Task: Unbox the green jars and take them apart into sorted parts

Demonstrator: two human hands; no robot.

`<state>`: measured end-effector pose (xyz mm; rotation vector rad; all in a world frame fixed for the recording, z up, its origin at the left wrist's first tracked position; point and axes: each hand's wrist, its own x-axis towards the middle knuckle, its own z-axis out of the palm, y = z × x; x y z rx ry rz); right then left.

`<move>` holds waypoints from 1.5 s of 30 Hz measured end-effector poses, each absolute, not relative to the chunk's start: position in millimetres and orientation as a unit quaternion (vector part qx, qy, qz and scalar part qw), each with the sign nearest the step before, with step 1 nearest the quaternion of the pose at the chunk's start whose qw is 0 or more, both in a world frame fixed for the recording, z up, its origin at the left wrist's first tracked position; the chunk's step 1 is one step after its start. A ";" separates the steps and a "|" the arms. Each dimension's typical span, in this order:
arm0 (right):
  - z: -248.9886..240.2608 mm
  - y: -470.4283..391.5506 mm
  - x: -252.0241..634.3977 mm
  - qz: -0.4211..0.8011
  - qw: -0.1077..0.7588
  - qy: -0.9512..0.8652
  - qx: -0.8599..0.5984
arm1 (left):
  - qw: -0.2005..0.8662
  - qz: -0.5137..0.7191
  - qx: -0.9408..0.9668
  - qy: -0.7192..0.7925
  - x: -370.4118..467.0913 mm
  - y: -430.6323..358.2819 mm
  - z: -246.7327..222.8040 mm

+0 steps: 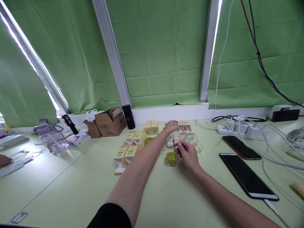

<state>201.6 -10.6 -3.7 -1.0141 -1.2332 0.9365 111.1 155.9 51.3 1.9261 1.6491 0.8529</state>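
Observation:
My left hand [170, 127] reaches across to the back of the table, beside two small cream cartons [184, 127] with their flaps up. Its fingers point right and look apart, with no object visible in them. Nearer to me, my right hand [188, 155] has thumb and fingers pinched together by some small pale pink-white pieces [170, 144]; whether it grips one is unclear. Left of that hand stands a square clear jar with a green lid [171, 158]. Several clear jars without lids [196, 146] stand behind it. My left forearm partly hides more green-lidded jars [148, 140].
Cream cartons with green labels [130, 152] stand left of my forearm, closed ones [151, 127] behind. Further left are a cardboard box [110, 122], black cylinder [128, 117] and purple bottle [52, 138]. Phones [247, 175] and a cabled power strip [242, 129] lie right. Another person's hand [4, 160] shows far left.

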 end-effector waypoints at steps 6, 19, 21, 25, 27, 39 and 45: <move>-1.6 -8.5 205.4 0.390 0.616 -0.522 -0.442 | 0.217 0.376 0.717 0.545 68.8 107.8 74.4; -0.9 -12.7 201.5 0.387 0.618 -0.524 -0.441 | 0.165 0.238 0.824 0.487 24.7 -52.6 49.5; -2.9 -12.4 201.7 0.389 0.613 -0.530 -0.439 | 0.161 0.243 0.824 0.486 26.8 -55.1 43.9; -6.4 -11.5 201.5 0.389 0.608 -0.540 -0.432 | 0.170 0.264 0.808 0.498 26.4 -54.6 33.2; -7.7 -10.9 201.4 0.382 0.611 -0.544 -0.430 | 0.184 0.290 0.791 0.507 23.4 -53.2 27.8; 2.2 -25.5 189.3 0.587 0.567 -0.501 -0.286 | 0.229 0.456 0.675 0.533 8.8 -37.0 30.9; 2.3 -25.7 189.6 0.671 0.542 -0.450 -0.233 | 0.199 0.480 0.684 0.512 7.2 -39.1 29.4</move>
